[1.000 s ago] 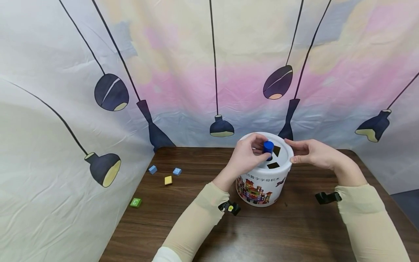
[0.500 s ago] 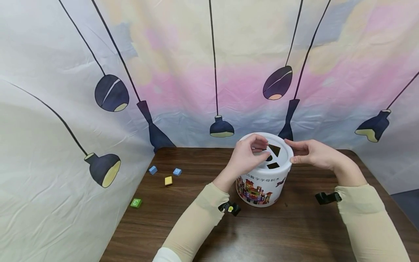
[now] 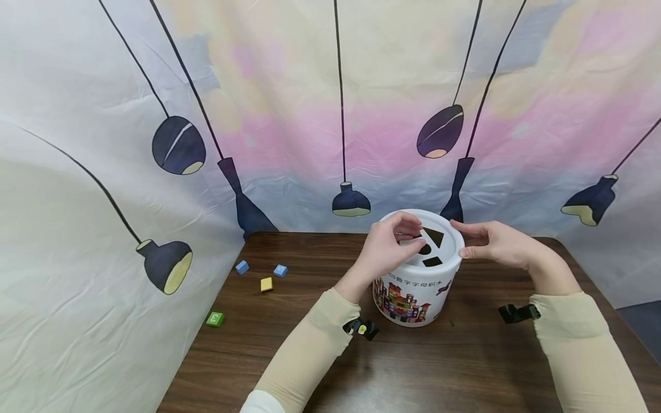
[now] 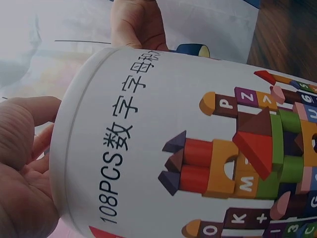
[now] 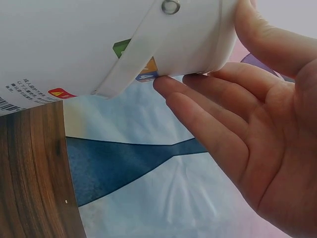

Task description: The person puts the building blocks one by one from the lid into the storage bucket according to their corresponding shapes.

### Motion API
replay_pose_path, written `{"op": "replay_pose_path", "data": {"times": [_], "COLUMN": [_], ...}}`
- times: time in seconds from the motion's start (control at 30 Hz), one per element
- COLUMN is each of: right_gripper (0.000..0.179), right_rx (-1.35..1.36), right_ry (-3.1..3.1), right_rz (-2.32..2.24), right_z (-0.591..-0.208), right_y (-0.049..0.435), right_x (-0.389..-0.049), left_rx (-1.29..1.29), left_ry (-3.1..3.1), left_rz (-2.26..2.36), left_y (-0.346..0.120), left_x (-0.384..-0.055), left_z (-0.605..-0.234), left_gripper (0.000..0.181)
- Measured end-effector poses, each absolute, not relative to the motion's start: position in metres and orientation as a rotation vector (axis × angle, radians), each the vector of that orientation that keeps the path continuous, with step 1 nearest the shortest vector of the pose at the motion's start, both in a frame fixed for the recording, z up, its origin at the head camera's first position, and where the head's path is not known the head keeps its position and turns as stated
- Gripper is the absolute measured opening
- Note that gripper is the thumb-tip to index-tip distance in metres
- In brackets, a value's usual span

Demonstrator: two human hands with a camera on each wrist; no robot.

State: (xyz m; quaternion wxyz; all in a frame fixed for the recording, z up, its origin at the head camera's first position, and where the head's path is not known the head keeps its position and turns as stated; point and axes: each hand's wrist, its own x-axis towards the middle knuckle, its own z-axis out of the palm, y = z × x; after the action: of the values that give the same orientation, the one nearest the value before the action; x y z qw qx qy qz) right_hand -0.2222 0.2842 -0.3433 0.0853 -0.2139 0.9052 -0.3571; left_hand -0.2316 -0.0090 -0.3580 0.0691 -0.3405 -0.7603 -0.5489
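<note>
Standing beneath the loosely parted left hand (image 3: 386,244), the bucket (image 3: 410,295) touches the spread right hand (image 3: 494,245).

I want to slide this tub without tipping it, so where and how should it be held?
Probably with both palms on opposite sides of the white tub, just below the rim, coming from left and right: it is round, broad and upright. The right hand touches its right side near the top; the left hand is over the lid.
</note>
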Motion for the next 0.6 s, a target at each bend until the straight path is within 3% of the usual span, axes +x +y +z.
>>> {"op": "replay_pose_path", "data": {"times": [0.6], "right_gripper": [0.08], "right_rx": [-0.592], "right_ry": [2.708], "right_rz": [-1.064], "right_z": [-0.344], "right_y": [0.281], "right_x": [-0.221], "left_rx": [-0.846], "left_ry": [-2.159], "left_rz": [-1.651], "left_y": [-0.079], "left_x": [-0.243], "left_z": [-0.379], "left_gripper": [0.028]}}
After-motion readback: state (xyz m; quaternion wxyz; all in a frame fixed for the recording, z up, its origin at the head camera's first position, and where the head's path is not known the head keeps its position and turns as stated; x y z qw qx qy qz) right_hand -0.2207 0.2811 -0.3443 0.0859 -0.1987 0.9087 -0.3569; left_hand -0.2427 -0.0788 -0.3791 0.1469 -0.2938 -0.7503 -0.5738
